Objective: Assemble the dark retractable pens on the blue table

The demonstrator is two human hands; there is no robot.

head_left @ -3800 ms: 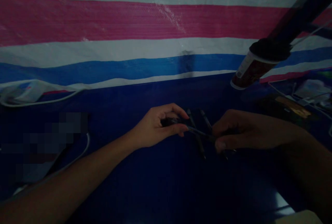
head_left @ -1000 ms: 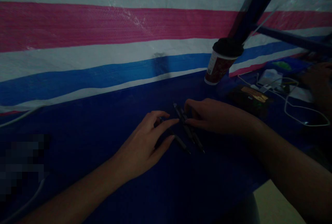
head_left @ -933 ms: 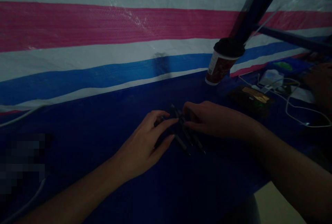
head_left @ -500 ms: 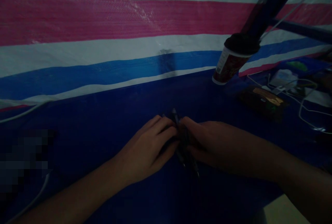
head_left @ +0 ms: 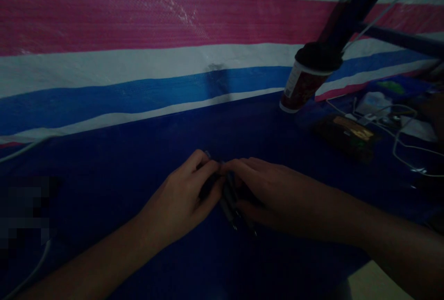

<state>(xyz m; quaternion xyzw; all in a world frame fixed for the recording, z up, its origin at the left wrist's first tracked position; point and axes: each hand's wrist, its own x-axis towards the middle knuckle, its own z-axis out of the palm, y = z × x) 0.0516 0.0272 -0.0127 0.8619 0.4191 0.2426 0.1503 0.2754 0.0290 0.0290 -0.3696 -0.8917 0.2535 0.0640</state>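
Several dark pens lie close together on the dark blue table (head_left: 145,138), their thin tips pointing down toward me. My left hand (head_left: 194,184) has its thumb and fingers closed round one pen (head_left: 228,205), whose other end shows just past the knuckles. Against it from the right, my right hand (head_left: 262,186) is curled round a second pen (head_left: 249,226). The fingertips of both hands meet over the pens and hide their middles. In the dim light I cannot tell the exact number of pens.
A lidded paper cup (head_left: 307,78) stands at the back right, beside a dark blue post (head_left: 360,3). A dark box-like packet (head_left: 347,135) and tangled white cables (head_left: 397,145) lie to the right. Striped plastic sheeting (head_left: 138,17) hangs behind. A blurred-out object (head_left: 26,212) is at left.
The view has shifted slightly. The right fingertips have moved left over the upper ends of the pens, covering the end that stuck out before. Both hands keep their hold.
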